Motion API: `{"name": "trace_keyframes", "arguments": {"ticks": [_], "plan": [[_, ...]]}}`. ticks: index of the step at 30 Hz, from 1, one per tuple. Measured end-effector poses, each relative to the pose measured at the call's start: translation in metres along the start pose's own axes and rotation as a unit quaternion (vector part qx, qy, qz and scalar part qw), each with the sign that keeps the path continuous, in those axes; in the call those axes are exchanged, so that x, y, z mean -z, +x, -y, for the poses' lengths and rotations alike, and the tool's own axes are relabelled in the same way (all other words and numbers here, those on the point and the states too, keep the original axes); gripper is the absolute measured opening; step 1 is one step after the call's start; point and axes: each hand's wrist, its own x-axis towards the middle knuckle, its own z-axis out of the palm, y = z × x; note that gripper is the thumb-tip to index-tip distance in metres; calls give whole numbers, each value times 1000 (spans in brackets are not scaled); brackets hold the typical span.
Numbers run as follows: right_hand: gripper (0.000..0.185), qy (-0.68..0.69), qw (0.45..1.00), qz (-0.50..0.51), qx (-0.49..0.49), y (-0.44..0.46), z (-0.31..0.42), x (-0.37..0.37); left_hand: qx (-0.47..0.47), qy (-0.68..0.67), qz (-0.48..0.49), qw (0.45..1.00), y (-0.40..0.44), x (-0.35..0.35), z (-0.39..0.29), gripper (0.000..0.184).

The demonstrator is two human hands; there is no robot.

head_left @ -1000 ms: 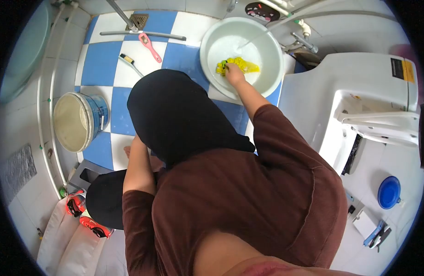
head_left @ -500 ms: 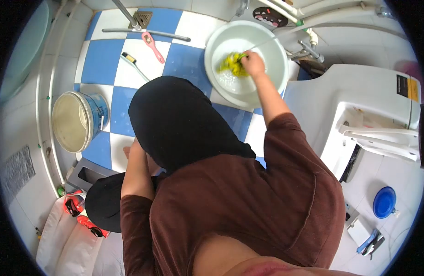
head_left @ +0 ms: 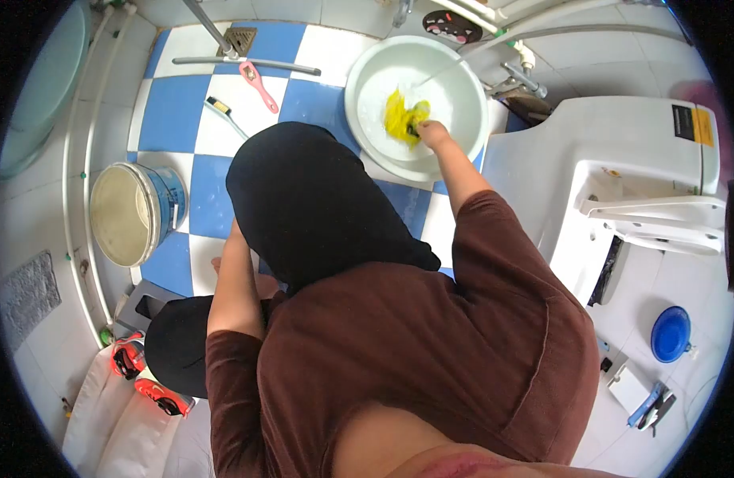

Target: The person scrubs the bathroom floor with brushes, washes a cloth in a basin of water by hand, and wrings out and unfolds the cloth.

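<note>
My right hand is over the pale green basin, with its fingers closed on a bright yellow, bunched thing. Dark bits show on the yellow thing near my fingers; it looks soft, but motion blur hides its exact kind. Shallow, splashing water lies in the basin under it. A thin stream enters from the end of a grey hose at the upper right. On the other side, my left forearm reaches down behind my black-clad knee, which hides the left hand.
A pink brush, a long-handled brush and a floor squeegee lie on blue and white tiles. An open bucket stands at left, red shoes lower left. A white washing board sink borders the right.
My right hand has moved slightly down within the basin, and the yellow thing has changed shape and hangs differently. The whole view has shifted a little.
</note>
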Motion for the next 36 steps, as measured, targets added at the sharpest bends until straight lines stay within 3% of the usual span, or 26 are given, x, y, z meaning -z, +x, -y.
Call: {"name": "trace_keyframes", "arguments": {"ticks": [1,3,4,7,10,13,14,15,16,19,20,25,28,29,30,33,34,36], "plan": [[27,-42,999,8,-19,11,-9,-13,-2,0,-1,1000,1,1,-1,29],[24,242,970,10,-33,11,-6,-7,-2,-1,-2,1000,1,2,-2,29],[24,377,925,11,-39,4,3,4,-1,-3,-2,1000,1,3,-1,29],[18,589,807,2,-42,-42,54,71,1,-5,-5,1000,3,4,-1,29],[16,770,637,-9,-27,-47,55,92,5,-7,-5,1000,1,5,1,29],[25,554,821,-50,-127,-11,-2,51,9,-7,-4,1000,-2,6,2,29],[27,383,912,-76,-123,-1,-22,27,10,-5,-3,1000,-3,7,3,29],[29,198,969,-98,-114,9,-41,2,12,-4,-2,1000,-3,8,2,29],[31,5,988,-117,-99,10,-40,-4,14,-3,-3,1000,-4,9,2,29],[33,178,976,-43,-117,6,-23,-11,23,-2,-3,1000,-11,13,4,29],[30,192,977,-67,-71,20,-26,-30,26,-1,-3,1000,-12,14,5,29],[33,145,985,-76,60,17,28,-41,43,6,8,999,-23,18,14,30],[41,140,983,-120,10,25,51,-58,58,14,22,998,-33,22,24,30],[47,18,997,-70,14,34,50,-78,64,14,28,997,-34,23,26,30],[47,-36,990,-111,73,17,62,-85,68,16,31,997,-36,25,30,30],[47,-22,980,14,197,-6,79,-65,71,20,41,996,-28,30,27,30],[48,-69,979,70,180,4,69,-63,72,21,44,996,-26,31,24,30],[45,-18,999,35,20,22,45,-55,60,20,45,997,-13,35,13,30]]}}
